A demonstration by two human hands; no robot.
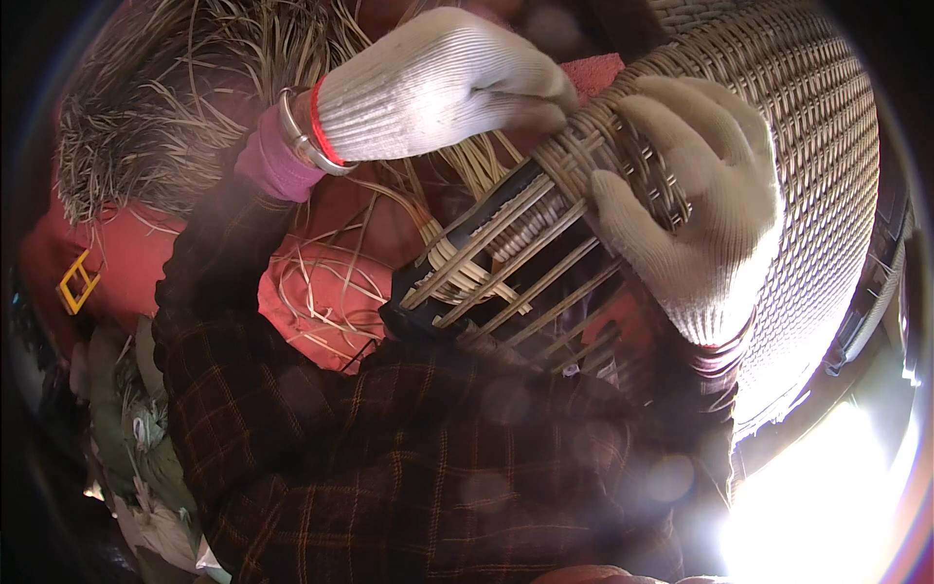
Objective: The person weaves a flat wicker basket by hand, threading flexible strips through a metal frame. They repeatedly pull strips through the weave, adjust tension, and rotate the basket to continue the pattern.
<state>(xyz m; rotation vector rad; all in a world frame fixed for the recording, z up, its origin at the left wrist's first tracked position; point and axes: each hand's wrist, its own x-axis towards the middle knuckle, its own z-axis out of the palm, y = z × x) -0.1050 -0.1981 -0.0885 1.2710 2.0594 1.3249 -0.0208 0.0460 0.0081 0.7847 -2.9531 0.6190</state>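
At far left, a yellow buckle (78, 283) against red cloth (126, 263), with a sheaf of thin dry strands (146, 136) just above. Next, the left hand (448, 88) in a white knitted glove, fingers bent together near the edge of the wicker piece (817, 175); impossible to tell if pinching anything. Below, loose pale strands (452, 268) beside slanting bare stakes (513, 263). Then the right hand (705, 190), also gloved, laid on the weave, thumb and fingers parted; impossible to tell how firmly gripping. Farthest right, the wicker's broad curved side.
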